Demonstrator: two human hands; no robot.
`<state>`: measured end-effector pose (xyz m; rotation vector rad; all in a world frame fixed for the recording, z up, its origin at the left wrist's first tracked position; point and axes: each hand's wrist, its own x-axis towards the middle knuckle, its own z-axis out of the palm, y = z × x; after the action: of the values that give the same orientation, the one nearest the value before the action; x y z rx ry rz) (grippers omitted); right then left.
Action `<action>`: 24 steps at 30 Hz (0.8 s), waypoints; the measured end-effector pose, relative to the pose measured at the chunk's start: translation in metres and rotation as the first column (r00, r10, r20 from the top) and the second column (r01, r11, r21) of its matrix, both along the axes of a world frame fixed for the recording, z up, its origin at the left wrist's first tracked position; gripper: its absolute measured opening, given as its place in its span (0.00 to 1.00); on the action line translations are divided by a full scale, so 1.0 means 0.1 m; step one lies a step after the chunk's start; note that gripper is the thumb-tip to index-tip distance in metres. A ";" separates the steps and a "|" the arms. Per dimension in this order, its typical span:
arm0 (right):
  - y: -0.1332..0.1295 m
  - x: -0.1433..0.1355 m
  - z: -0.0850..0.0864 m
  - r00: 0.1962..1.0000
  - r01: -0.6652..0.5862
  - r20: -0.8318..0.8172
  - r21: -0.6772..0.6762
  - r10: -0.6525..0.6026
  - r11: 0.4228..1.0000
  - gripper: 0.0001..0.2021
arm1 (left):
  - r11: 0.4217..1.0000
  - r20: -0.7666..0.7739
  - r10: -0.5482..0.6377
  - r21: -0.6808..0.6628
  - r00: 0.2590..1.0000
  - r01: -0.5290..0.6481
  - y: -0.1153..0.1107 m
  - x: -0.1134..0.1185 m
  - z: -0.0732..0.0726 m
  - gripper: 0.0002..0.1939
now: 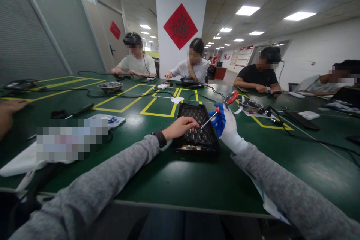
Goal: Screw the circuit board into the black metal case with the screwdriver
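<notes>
My right hand, in a white glove with blue coating, is closed on a screwdriver. The red-and-black handle points up and away, and the thin metal shaft slants down to the left over a black tray. My left hand, bare, reaches over the tray's left side. Its fingers are bent and pressed together near the shaft's tip; whatever may be between them is too small to make out. Rows of small metal pieces lie in the tray, and a brass-coloured strip sits at its near end.
Yellow tape outlines mark the green table. Metal bowls stand at the left and right. Another screwdriver and a white packet lie leftward. Cables cross the tabletop. Several people sit opposite; another person's hand shows far left.
</notes>
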<state>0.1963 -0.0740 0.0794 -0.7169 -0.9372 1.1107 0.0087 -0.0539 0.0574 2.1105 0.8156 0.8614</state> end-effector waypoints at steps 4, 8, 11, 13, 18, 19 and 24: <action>-0.11 -0.11 0.08 0.975 0.003 0.220 0.076 -0.019 0.997 0.20 | 0.996 0.101 -0.061 -0.066 0.993 0.068 0.01 0.06 -0.01 0.18; -0.13 -0.18 0.02 0.979 -0.018 0.202 0.077 0.002 0.997 0.20 | 0.992 0.118 -0.074 -0.095 0.990 0.085 -0.02 0.04 -0.07 0.18; -0.15 -0.17 -0.02 0.981 -0.137 0.140 0.029 0.132 0.990 0.20 | 0.989 0.126 -0.120 -0.075 0.985 0.130 -0.05 0.03 -0.08 0.17; -0.18 -0.16 -0.02 0.975 -0.178 0.135 0.014 0.174 0.984 0.19 | 0.987 0.112 -0.146 -0.048 0.983 0.152 -0.08 0.04 -0.07 0.17; -0.22 -0.18 -0.05 0.966 -0.125 0.232 0.040 0.112 0.991 0.20 | 0.998 0.020 -0.060 0.004 0.998 0.060 -0.12 0.05 -0.07 0.18; -0.22 -0.18 -0.07 0.966 -0.115 0.237 0.035 0.103 0.993 0.20 | 0.998 0.010 -0.055 -0.005 0.998 0.055 -0.11 0.04 -0.07 0.18; -0.16 -0.18 -0.13 0.976 -0.145 0.162 -0.029 0.148 0.989 0.22 | 0.993 -0.015 -0.115 0.019 0.993 0.115 -0.09 0.02 -0.09 0.16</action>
<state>0.1783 -0.0901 0.0659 -0.7712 -1.1364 1.2039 0.0106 -0.0631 0.0484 2.1605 0.6875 0.7977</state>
